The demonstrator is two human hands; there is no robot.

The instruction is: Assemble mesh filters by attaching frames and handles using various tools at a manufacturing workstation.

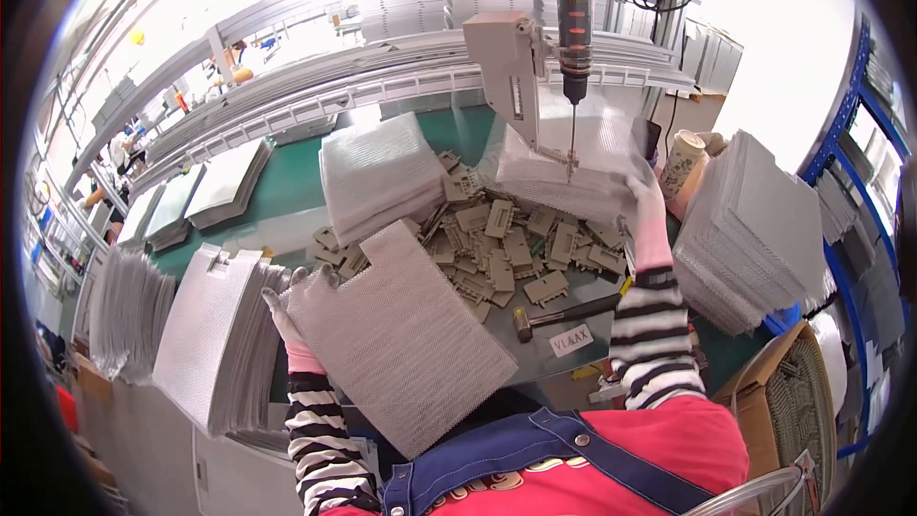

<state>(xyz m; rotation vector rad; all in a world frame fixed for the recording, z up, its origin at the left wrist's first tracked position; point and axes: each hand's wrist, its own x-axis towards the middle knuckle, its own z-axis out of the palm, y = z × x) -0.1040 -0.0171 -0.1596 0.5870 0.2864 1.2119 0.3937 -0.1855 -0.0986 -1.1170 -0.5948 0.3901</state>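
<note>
My left hand (290, 317), in a grey-and-pink glove, grips the upper left edge of a grey finely textured sheet (406, 334). The sheet has a notched corner and hangs tilted in front of my body. My right hand (642, 193), gloved alike, is at the right edge of a stack of similar pale sheets (564, 167); its fingers blend into the stack. Over that stack an orange-and-black power screwdriver (574, 33) points straight down on a grey stand (503, 67), its long bit reaching the sheets. A heap of beige plastic parts (506, 244) lies between my hands.
A hammer (564, 313) and a small white label (571, 340) lie near the table front. More sheet stacks stand left (215, 334), behind (377, 172) and right (750, 229). A patterned cup (682, 161) is by the right stack; a cardboard box (764, 368) is at lower right.
</note>
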